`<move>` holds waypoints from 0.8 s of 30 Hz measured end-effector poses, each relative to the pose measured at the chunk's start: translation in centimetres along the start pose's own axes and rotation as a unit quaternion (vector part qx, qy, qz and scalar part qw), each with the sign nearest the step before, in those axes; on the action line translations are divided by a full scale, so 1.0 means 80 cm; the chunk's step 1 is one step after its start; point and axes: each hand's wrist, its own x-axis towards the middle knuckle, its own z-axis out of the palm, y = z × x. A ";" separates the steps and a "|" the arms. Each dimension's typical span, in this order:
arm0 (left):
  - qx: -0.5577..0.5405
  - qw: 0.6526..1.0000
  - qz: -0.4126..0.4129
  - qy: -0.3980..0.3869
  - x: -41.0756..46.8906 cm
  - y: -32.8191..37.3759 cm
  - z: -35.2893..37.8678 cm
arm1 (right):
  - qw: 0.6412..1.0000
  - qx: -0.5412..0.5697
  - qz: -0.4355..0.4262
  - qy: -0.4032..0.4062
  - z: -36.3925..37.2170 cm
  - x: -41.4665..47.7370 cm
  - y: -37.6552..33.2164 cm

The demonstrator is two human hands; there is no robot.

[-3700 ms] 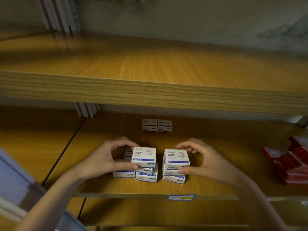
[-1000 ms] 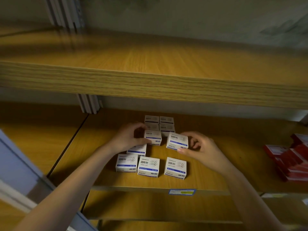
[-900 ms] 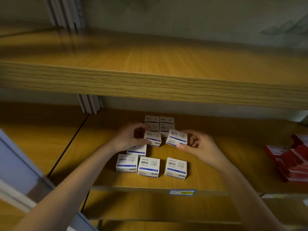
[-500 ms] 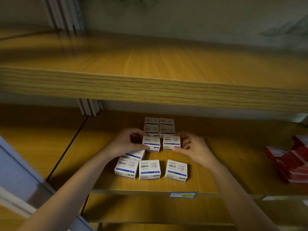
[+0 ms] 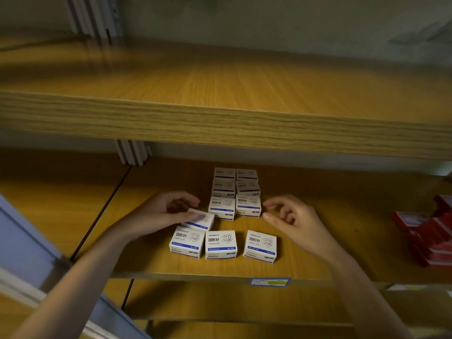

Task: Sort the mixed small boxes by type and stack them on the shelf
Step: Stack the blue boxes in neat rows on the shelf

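Left hand (image 5: 166,211) grips a tilted box (image 5: 200,220), thumb flat across its lid and fingers curled behind, at the left end of the front row (image 5: 221,244). That row has three white boxes, each with a blue band and 回形针 printed on top; the smaller print is too fine to read. Behind them, two neat columns (image 5: 223,188) of matching boxes run back along the shelf (image 5: 318,263). Right hand (image 5: 291,220) hovers just beside the right column, fingers loosely curled, holding nothing. The price tag (image 5: 270,282) on the shelf edge is unreadable. Red boxes (image 5: 430,236) are piled far right.
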 end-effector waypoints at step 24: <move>-0.004 0.999 0.009 -0.031 -0.005 0.002 -0.010 | 0.997 -0.032 0.024 -0.070 -0.004 -0.033 0.009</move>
